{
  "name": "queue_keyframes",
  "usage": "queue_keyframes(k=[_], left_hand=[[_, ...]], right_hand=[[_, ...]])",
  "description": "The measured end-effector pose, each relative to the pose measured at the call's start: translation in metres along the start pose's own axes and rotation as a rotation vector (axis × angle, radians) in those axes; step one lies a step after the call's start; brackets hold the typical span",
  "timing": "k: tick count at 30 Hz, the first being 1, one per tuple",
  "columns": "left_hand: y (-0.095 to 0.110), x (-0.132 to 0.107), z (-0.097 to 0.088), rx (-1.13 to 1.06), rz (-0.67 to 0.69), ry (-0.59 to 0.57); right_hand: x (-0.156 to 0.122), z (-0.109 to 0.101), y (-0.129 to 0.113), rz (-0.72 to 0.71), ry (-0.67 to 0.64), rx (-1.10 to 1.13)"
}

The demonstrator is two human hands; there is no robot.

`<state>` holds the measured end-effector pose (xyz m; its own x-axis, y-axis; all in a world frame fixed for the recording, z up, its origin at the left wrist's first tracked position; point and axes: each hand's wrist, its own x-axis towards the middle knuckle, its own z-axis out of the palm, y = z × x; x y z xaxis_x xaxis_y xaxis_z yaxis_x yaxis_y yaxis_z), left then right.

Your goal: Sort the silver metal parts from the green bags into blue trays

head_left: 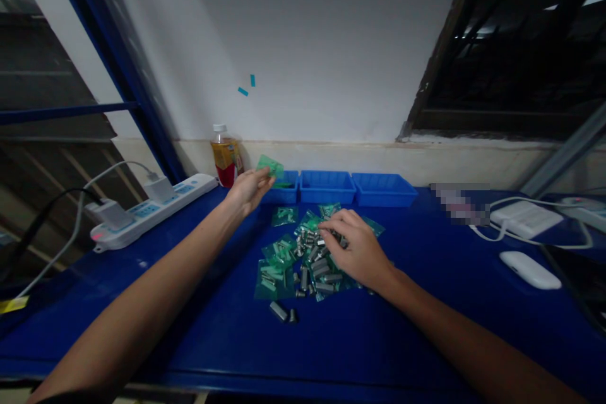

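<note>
My left hand [249, 189] is stretched toward the back of the blue table and pinches a small green plastic bag [270, 167] over the leftmost blue tray [283, 192]. My right hand [354, 246] rests with curled fingers on a heap of small silver metal cylinders [315, 262] and is picking at them. Several green bags [274, 265] filled with such parts lie around the heap. Two loose cylinders [283, 312] lie nearer to me.
Two more blue trays [326, 186] [383, 189] stand in a row at the back wall. A drink bottle [226, 156] and a white power strip [151, 208] are at the left. White devices [529, 269] and cables lie at the right.
</note>
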<state>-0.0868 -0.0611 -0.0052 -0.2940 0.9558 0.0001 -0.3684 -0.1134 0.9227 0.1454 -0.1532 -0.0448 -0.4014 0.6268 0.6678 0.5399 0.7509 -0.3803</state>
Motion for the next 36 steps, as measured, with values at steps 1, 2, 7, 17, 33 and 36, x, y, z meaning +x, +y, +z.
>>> queue_keyframes(k=[1,2,7,17,33,36], left_hand=[[-0.002,0.0,-0.001,0.022,0.004,-0.002],[-0.004,0.001,-0.001,0.05,0.011,-0.003],[-0.009,0.0,-0.008,0.235,0.101,-0.002],[-0.021,-0.041,-0.02,1.515,0.821,-0.499],[-0.018,-0.085,0.006,1.27,1.311,-0.438],[-0.021,-0.101,0.013,1.151,1.435,-0.644]], right_hand=[[0.0,0.0,0.0,0.003,-0.005,0.002],[0.0,0.001,0.001,0.006,-0.008,0.003],[0.0,0.002,0.003,0.013,-0.033,-0.001],[0.0,0.0,0.003,0.016,-0.071,-0.022],[0.01,-0.002,-0.005,0.618,-0.072,0.786],[0.012,-0.005,-0.009,0.772,0.014,1.138]])
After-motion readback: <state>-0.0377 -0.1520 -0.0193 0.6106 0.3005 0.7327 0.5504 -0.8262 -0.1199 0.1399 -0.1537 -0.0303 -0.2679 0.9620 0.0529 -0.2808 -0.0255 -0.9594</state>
